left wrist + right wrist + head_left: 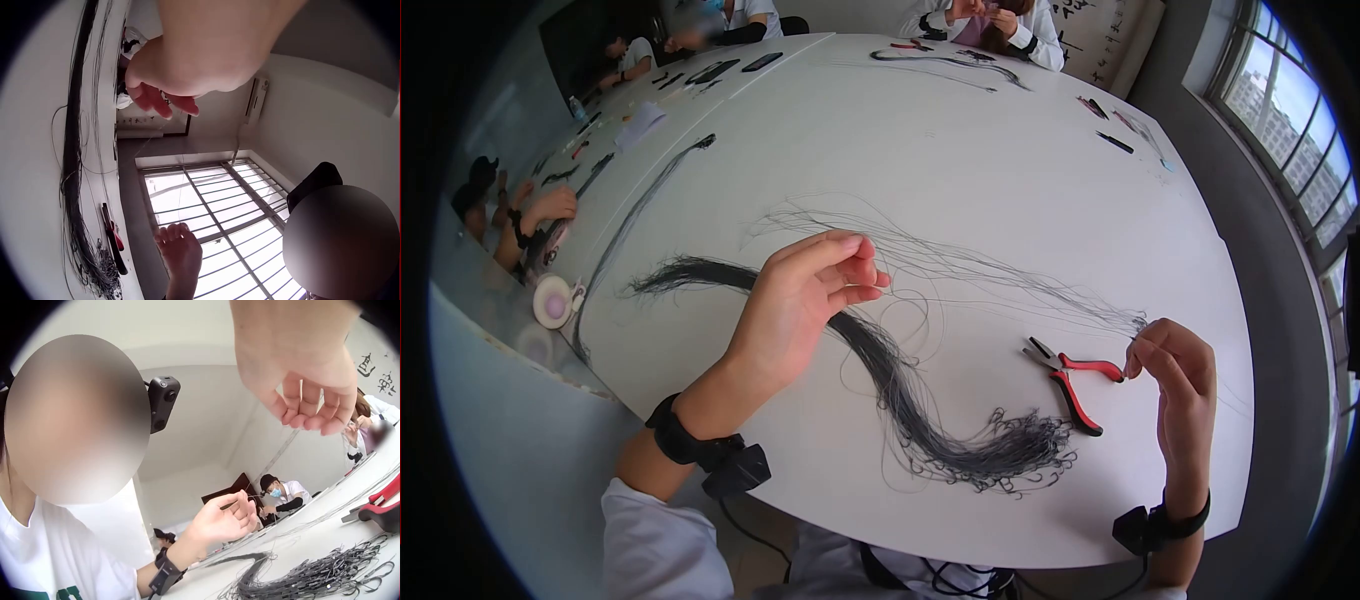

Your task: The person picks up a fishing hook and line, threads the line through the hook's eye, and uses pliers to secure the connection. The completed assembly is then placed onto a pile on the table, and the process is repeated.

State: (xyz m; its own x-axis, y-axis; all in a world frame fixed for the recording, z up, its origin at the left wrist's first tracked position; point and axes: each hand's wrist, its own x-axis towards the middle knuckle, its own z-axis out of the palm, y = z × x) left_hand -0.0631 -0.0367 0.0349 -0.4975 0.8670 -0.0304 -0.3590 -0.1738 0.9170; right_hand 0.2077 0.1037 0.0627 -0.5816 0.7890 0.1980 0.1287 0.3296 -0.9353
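Note:
My left hand (pixel 800 295) is raised over the table, thumb and fingertips pinching a thin fishing line that shows faintly in the left wrist view. To the right, my right hand (pixel 1180 375) has its fingers curled and pinched together on what looks like the fine line; its fingertips hide the held part. A thick dark bundle of fishing lines with hooks (pixel 1000 450) curves across the table below my left hand. A thinner, spread bundle of lines (pixel 1000 275) lies behind, its hook end beside my right hand. Red-handled pliers (pixel 1072 380) lie with handles apart, just left of my right hand.
Another long bundle of lines (pixel 635 215) lies at the left. Further off are a black tool (pixel 1114 143), a dark bundle (pixel 945 62) and phones (pixel 762 62). A small white fan (pixel 555 300) stands at the left edge. Other people sit around the table.

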